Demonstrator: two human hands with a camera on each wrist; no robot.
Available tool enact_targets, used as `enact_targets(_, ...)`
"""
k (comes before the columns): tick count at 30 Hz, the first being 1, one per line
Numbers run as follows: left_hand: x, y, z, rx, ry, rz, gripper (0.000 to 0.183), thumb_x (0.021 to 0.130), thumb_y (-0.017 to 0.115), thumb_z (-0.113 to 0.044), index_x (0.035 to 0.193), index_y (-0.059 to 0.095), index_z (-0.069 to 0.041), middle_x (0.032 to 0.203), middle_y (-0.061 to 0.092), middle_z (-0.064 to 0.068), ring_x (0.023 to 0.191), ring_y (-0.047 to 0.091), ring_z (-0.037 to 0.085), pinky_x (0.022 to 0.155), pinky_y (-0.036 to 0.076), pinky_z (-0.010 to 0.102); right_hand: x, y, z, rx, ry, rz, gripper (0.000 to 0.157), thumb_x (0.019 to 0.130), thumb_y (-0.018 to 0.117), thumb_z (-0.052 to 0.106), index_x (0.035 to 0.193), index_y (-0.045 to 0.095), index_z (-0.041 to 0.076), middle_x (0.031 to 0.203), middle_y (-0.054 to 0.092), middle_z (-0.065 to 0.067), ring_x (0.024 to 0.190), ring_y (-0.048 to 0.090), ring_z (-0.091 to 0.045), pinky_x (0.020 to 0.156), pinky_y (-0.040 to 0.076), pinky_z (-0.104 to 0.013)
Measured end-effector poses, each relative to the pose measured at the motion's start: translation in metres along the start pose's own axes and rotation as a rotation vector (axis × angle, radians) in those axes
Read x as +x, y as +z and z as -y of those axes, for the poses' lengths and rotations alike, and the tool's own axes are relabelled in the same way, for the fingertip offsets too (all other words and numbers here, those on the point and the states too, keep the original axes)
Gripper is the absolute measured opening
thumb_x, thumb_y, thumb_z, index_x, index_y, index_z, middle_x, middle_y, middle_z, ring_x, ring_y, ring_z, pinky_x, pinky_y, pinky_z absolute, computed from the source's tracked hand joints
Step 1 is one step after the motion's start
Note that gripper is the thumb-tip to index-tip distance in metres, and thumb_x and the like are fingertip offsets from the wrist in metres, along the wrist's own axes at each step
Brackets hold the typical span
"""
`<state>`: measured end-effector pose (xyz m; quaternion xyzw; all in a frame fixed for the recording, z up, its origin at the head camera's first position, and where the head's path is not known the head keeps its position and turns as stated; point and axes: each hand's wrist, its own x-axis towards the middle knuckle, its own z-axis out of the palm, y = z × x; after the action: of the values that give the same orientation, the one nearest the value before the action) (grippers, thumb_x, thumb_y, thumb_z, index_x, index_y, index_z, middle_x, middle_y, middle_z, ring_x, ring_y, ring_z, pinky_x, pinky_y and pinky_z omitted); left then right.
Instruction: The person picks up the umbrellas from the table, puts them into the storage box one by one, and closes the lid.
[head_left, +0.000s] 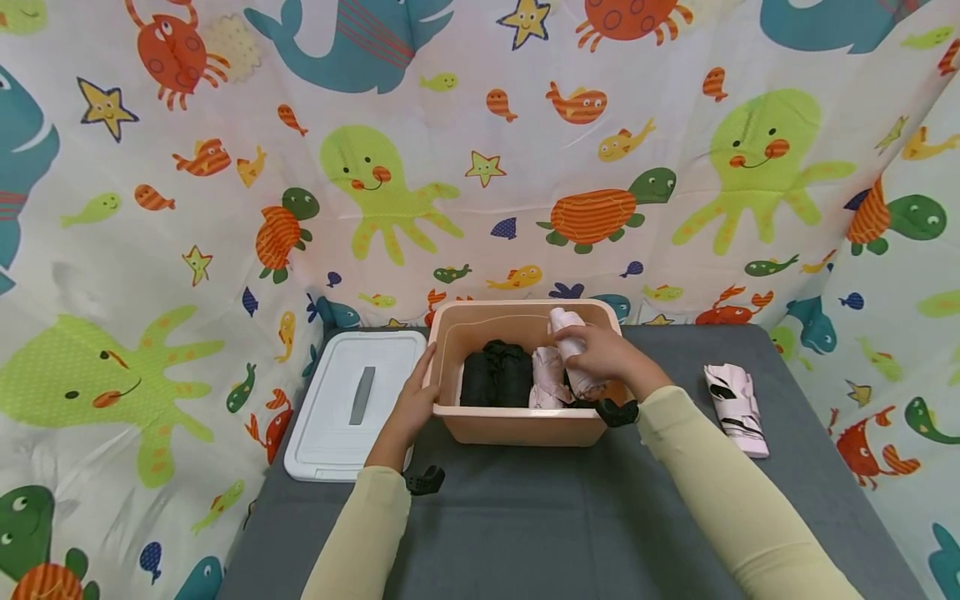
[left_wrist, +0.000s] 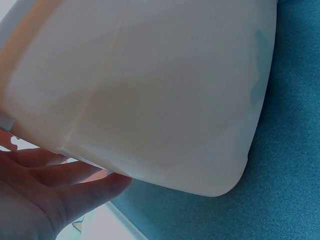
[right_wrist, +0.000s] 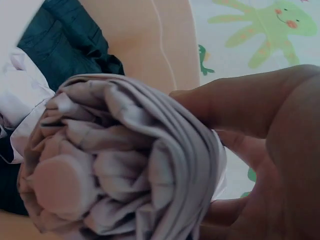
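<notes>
Fabric rolled into a pink bundle [right_wrist: 125, 165] fills your right grip [head_left: 600, 354], thumb and fingers curled round it, at the right part of the peach box [head_left: 517, 427]. Another pink roll [head_left: 550, 379] and dark rolls [head_left: 515, 379] lie beside it. Your left grip [head_left: 408, 408], fingers extended, touches the box's left side. The white lid [head_left: 326, 425] rests on the bench [head_left: 510, 517].

Free room lies above the right hand [head_left: 602, 354]; a pale-pink fabric roll [head_left: 548, 373] blocks leftward, a peach plastic bin wall [head_left: 617, 391] rightward.
</notes>
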<state>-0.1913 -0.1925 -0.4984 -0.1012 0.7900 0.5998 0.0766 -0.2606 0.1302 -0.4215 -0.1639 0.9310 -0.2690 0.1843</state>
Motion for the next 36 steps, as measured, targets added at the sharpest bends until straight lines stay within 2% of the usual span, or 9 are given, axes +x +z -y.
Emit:
enact_targets(5, 0.0, 0.0, 0.001, 0.002, 0.009, -0.006, 0.085, 0.08, 0.043, -0.005, 0.148, 0.024, -0.053, 0.162, 0.018, -0.003, 0.143, 0.03, 0.036, 0.104, 0.039, 0.06, 0.007, 0.004, 0.002, -0.058, 0.016, 0.03, 0.052, 0.086, 0.063, 0.023, 0.137, 0.055, 0.02, 0.145, 0.044, -0.023, 0.118, 0.048, -0.037, 0.087, 0.054, -0.047)
enact_targets(8, -0.002, -0.001, -0.003, 0.001, 0.005, 0.006, 0.085, 0.081, 0.043, -0.004, 0.149, 0.023, -0.049, 0.163, 0.018, -0.001, 0.143, 0.03, 0.037, 0.105, 0.039, 0.06, 0.011, 0.006, 0.001, -0.088, 0.023, 0.042, 0.052, 0.084, 0.063, 0.021, 0.136, 0.057, 0.021, 0.147, 0.042, -0.022, 0.13, 0.039, -0.039, 0.089, 0.052, -0.046)
enact_targets(11, -0.002, -0.001, -0.003, 0.002, 0.008, 0.004, 0.084, 0.081, 0.043, -0.004, 0.15, 0.023, -0.048, 0.163, 0.018, -0.001, 0.142, 0.031, 0.037, 0.104, 0.039, 0.06, 0.014, 0.006, 0.002, -0.105, 0.036, 0.077, 0.054, 0.084, 0.063, 0.02, 0.137, 0.057, 0.02, 0.146, 0.044, -0.022, 0.124, 0.044, -0.037, 0.075, 0.051, -0.034)
enact_targets(14, -0.002, 0.0, -0.003, 0.002, 0.001, -0.004, 0.084, 0.081, 0.043, -0.004, 0.149, 0.024, -0.05, 0.162, 0.019, -0.003, 0.142, 0.032, 0.037, 0.103, 0.04, 0.059, 0.016, 0.006, 0.004, -0.121, 0.037, 0.11, 0.055, 0.084, 0.062, 0.02, 0.138, 0.055, 0.017, 0.14, 0.052, -0.021, 0.11, 0.052, -0.033, 0.066, 0.044, -0.028)
enact_targets(18, 0.001, 0.0, 0.002, -0.004, 0.001, -0.006, 0.084, 0.082, 0.044, -0.005, 0.147, 0.024, -0.054, 0.162, 0.018, -0.004, 0.143, 0.03, 0.036, 0.104, 0.039, 0.06, 0.019, 0.006, 0.004, -0.144, 0.039, 0.158, 0.055, 0.085, 0.059, 0.019, 0.14, 0.053, 0.015, 0.134, 0.057, -0.019, 0.094, 0.057, -0.029, 0.062, 0.042, -0.027)
enact_targets(24, 0.002, 0.001, 0.002, -0.017, -0.001, 0.0, 0.083, 0.082, 0.044, -0.004, 0.146, 0.025, -0.054, 0.162, 0.018, -0.004, 0.143, 0.029, 0.036, 0.104, 0.038, 0.059, 0.022, 0.008, 0.0, -0.112, 0.117, 0.251, 0.059, 0.088, 0.056, 0.018, 0.145, 0.046, 0.015, 0.138, 0.05, -0.022, 0.07, 0.059, -0.021, 0.052, 0.049, -0.027)
enact_targets(27, 0.002, 0.001, 0.001, -0.015, -0.002, 0.004, 0.083, 0.083, 0.044, -0.004, 0.147, 0.024, -0.054, 0.163, 0.017, -0.005, 0.144, 0.029, 0.036, 0.104, 0.038, 0.06, 0.023, 0.007, -0.002, -0.088, 0.095, 0.227, 0.056, 0.089, 0.055, 0.015, 0.144, 0.046, 0.007, 0.136, 0.051, -0.023, 0.067, 0.059, -0.019, 0.053, 0.051, -0.027)
enact_targets(31, 0.001, 0.002, 0.0, -0.013, 0.001, -0.002, 0.084, 0.082, 0.043, -0.004, 0.147, 0.024, -0.054, 0.163, 0.017, -0.005, 0.144, 0.028, 0.036, 0.105, 0.038, 0.06, 0.022, 0.002, -0.001, -0.042, 0.046, 0.171, 0.049, 0.092, 0.054, 0.011, 0.139, 0.049, 0.0, 0.133, 0.055, -0.023, 0.076, 0.059, -0.021, 0.058, 0.052, -0.028)
enact_targets(36, 0.001, 0.0, 0.001, -0.012, -0.01, -0.005, 0.083, 0.083, 0.043, -0.004, 0.147, 0.024, -0.054, 0.162, 0.018, -0.005, 0.144, 0.028, 0.035, 0.105, 0.039, 0.059, 0.021, -0.004, 0.0, -0.06, 0.04, 0.174, 0.048, 0.093, 0.051, 0.013, 0.14, 0.05, 0.003, 0.13, 0.057, -0.022, 0.077, 0.058, -0.021, 0.056, 0.046, -0.024)
